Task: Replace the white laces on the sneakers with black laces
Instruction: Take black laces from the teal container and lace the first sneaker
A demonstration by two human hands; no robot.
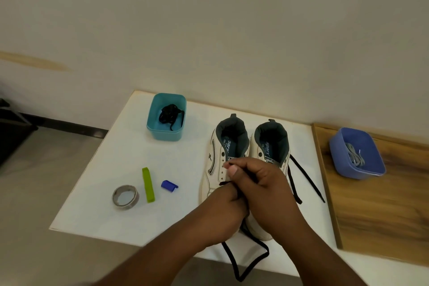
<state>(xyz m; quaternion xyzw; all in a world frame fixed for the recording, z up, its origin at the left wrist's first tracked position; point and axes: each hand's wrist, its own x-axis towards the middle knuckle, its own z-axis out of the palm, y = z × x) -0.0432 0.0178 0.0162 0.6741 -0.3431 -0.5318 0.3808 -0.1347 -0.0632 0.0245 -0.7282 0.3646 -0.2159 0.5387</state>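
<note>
Fingers of the right hand (260, 183) are curled and pinched on a black lace (253, 260) over the eyelet rows of the left sneaker (214, 169); the left hand (225, 206) is curled beside it, touching it, apparently gripping the same lace, though its fingertips are hidden. Both sneakers are set side by side near the desk's (120, 158) right edge, heels toward the far edge, long axes running near to far. Open eyelets lie just beyond the thumb, toward the far edge, so the next threading is judged to go that way, right hand nearer. Lace slack is hung over the near edge. The right sneaker (276, 144) already carries black lace. A spare black lace is left in the teal box (153, 127) at the far-left corner; white laces are kept in the blue bowl (336, 153) on the wooden board.
</note>
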